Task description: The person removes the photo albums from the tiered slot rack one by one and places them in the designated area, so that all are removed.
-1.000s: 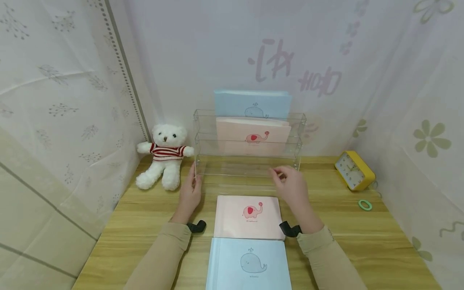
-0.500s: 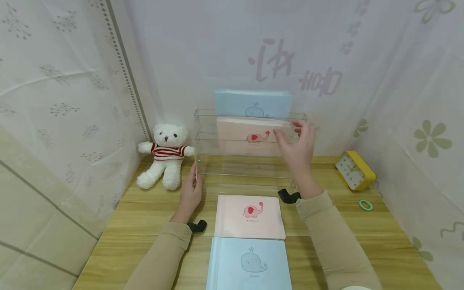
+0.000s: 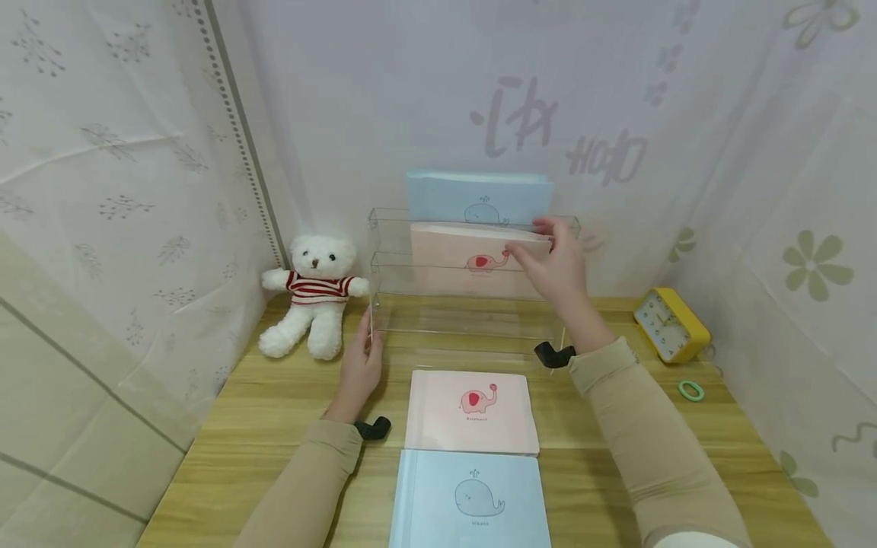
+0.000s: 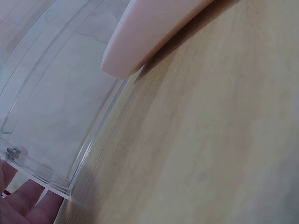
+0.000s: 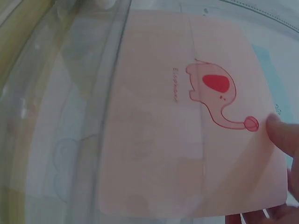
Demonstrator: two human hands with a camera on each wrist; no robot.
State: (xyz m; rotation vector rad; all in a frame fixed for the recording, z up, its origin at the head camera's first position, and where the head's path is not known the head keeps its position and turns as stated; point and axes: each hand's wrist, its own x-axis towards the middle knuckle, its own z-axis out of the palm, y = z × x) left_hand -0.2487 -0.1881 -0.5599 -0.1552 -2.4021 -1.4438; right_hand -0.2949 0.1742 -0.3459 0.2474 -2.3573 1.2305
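Observation:
A clear tiered rack [image 3: 397, 270] stands at the back of the wooden table [image 3: 274, 411]. Its rear tier holds a blue whale book [image 3: 445, 194], and its middle tier holds a pink elephant book [image 3: 445, 251]. My right hand [image 3: 533, 242] pinches that pink book's upper right corner, thumb [image 5: 281, 133] on the cover [image 5: 154, 116] and fingers over the top edge. My left hand [image 3: 361, 364] rests with straight fingers [image 4: 28, 205] against the rack's left front corner [image 4: 51, 184]. A second pink elephant book [image 3: 471, 411] and a second blue whale book [image 3: 473, 498] lie flat in front.
A white teddy bear [image 3: 311, 293] in a striped shirt sits left of the rack. A yellow clock [image 3: 670, 322] and a green ring [image 3: 690, 390] lie at the right. Curtains close off the back and both sides.
My right hand rose from the table in front of the rack to the upright pink book's top right corner. The left hand stayed at the rack's corner.

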